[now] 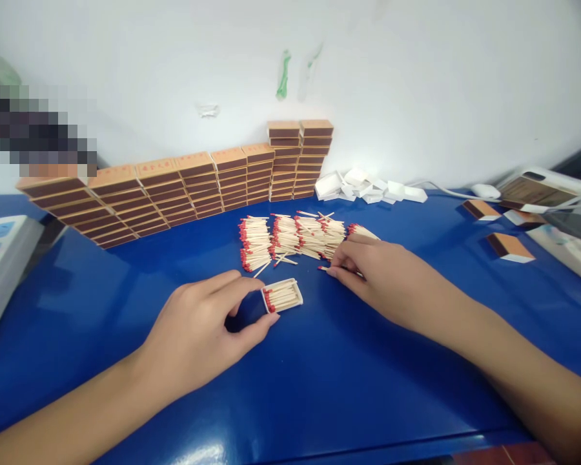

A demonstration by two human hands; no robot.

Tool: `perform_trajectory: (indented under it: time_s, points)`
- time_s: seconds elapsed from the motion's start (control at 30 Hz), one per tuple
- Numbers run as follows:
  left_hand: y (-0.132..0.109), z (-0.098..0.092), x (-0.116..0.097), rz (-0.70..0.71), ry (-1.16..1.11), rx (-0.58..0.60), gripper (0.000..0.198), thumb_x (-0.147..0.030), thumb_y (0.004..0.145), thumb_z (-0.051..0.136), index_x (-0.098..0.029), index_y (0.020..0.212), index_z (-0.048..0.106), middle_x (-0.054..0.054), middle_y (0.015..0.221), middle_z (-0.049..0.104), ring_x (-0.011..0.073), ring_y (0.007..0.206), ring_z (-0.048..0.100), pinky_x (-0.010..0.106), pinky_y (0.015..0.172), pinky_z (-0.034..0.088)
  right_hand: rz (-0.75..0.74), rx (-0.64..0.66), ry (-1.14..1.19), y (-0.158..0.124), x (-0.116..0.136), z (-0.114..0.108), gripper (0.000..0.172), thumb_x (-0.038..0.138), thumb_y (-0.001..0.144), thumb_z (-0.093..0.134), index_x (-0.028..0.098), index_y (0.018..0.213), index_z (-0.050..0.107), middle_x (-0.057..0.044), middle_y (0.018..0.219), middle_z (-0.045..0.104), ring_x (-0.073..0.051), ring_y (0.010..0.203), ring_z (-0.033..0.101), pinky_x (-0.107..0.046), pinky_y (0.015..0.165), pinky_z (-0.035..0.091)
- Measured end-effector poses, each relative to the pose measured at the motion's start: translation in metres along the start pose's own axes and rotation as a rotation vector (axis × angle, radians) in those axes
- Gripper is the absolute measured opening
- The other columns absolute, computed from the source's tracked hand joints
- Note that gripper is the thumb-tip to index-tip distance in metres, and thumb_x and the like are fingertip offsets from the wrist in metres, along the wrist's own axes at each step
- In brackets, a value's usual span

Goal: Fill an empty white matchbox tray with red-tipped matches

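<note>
Matches [295, 236] lie in bundled rows on the blue table [126, 284], where the right hand [377, 274] pinches a few at their near edge. The left hand [201, 329] grips the part-filled tray [283, 296] close by. Filling looks underway, and added sticks need heads turned left.

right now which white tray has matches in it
The tray at the left hand: it holds matches, the trays by the wall lie empty.

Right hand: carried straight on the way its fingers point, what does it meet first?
Probably the loose match at the fingertips of the right hand, then the match piles; the tray in the left hand lies nearer, off that line.
</note>
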State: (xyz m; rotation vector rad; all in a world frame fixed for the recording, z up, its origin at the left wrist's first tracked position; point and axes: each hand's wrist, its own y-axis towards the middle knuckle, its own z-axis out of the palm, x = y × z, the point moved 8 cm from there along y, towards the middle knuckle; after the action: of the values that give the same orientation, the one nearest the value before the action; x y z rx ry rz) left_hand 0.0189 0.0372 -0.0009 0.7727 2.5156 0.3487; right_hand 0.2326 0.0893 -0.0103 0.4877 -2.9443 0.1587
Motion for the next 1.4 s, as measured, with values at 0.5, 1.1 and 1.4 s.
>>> perform_trajectory:
  time_s: [0.5,1.1,1.4]
  points:
    - [-0.003,0.004,-0.005,0.052,-0.011,0.021,0.021,-0.034,0.092,0.075,-0.021,0.107,0.074,-0.004,0.073,0.058,0.0106,0.058,0.052,0.026,0.056,0.041,-0.599,-0.27,0.137,-0.022,0.078,0.001,0.018,0.021,0.107,0.054,0.013,0.099,0.068,-0.008,0.096,0.065,-0.017,0.078,0.062,-0.029,0.065,0.046]
    - [0.0,0.004,-0.003,0.022,-0.004,0.035,0.02,-0.035,0.091,0.074,-0.022,0.106,0.075,-0.004,0.072,0.057,0.011,0.058,0.052,0.026,0.057,0.042,-0.172,-0.079,0.116,0.025,0.045,0.009,0.012,0.022,0.105,0.059,0.016,0.099,0.067,-0.01,0.107,0.068,-0.022,0.09,0.065,-0.033,0.077,0.045]
    - [0.0,0.003,-0.003,0.022,-0.01,0.03,0.02,-0.035,0.092,0.074,-0.022,0.107,0.075,-0.004,0.073,0.059,0.0105,0.059,0.054,0.026,0.058,0.043,-0.228,-0.305,-0.102,0.01,0.034,-0.015,0.017,0.024,0.109,0.049,0.015,0.103,0.063,-0.012,0.105,0.065,-0.023,0.082,0.064,-0.033,0.069,0.043]
